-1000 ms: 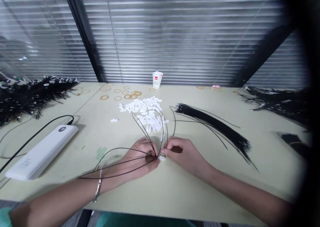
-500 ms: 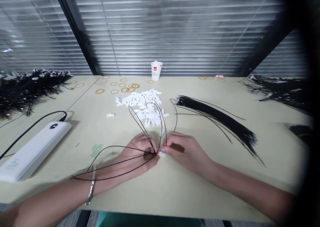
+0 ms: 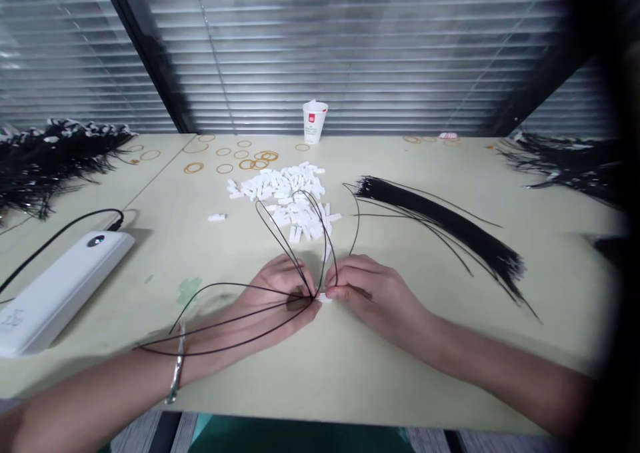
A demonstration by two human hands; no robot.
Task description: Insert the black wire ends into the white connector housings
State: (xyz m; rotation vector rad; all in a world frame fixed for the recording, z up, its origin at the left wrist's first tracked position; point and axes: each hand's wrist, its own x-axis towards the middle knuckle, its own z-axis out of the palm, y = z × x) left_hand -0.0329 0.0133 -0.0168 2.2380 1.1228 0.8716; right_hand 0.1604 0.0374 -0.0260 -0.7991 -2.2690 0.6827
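My left hand [image 3: 283, 290], a silver bangle on its wrist, pinches a white plastic connector [image 3: 325, 298] from the left, near the table's front. Several thin black wires [image 3: 240, 285] fan out from that end and loop over the hand and wrist. Closed at the connector's right side, my right hand [image 3: 373, 286] holds the end of a black wire [image 3: 336, 260] between thumb and fingers. Whether the wire tip sits in the connector is hidden by the fingertips. Beyond the hands lies a pile of white connectors [image 3: 300, 210].
To the right lies a bundle of black wires [image 3: 440, 220]. A white power bank [image 3: 65, 293] with a cable is at left. Rubber bands [image 3: 260, 163] and a paper cup [image 3: 313, 125] are farther back. Dark wire heaps [image 3: 55, 160] flank the table [image 3: 320, 386].
The view has tilted slightly, so the table items appear higher. Both hands stay at the connector; my right fingertips have shifted slightly against it.
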